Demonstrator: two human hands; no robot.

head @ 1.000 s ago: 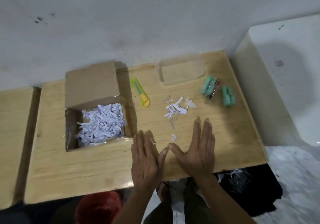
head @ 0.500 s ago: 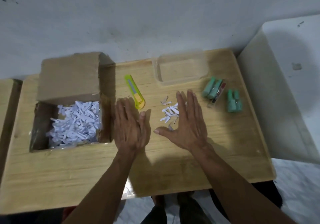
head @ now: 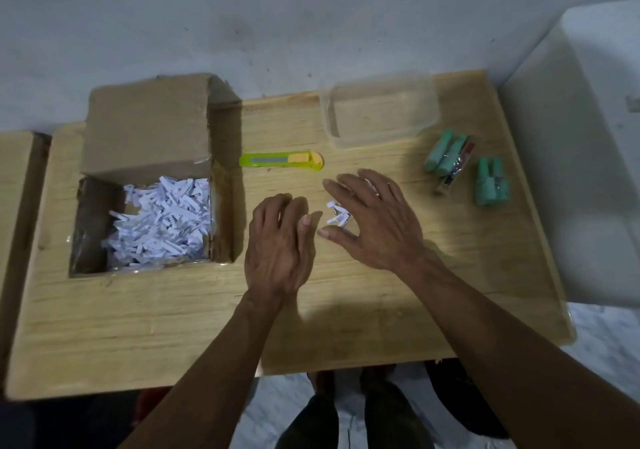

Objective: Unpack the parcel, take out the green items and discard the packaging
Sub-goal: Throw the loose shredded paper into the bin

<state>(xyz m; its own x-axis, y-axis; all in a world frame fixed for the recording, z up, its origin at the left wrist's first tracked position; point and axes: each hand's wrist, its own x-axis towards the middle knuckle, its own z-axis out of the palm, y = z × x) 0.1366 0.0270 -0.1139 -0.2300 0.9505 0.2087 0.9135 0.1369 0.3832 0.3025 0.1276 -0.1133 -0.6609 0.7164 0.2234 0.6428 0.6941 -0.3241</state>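
Both hands lie flat on the table (head: 173, 327) with fingers straight, gripping nothing: the right hand (head: 374, 220) covers a small heap of white paper scraps (head: 337, 214), the left hand (head: 278, 244) just beside it. A hasty sweep could scatter those light scraps off the near edge (or nudge the yellow-green cutter (head: 282, 162) beyond the fingertips). Two green items (head: 491, 181), wrapped in clear film, lie well right of the right hand; the open parcel (head: 145, 185), full of shredded paper, sits left of the left hand.
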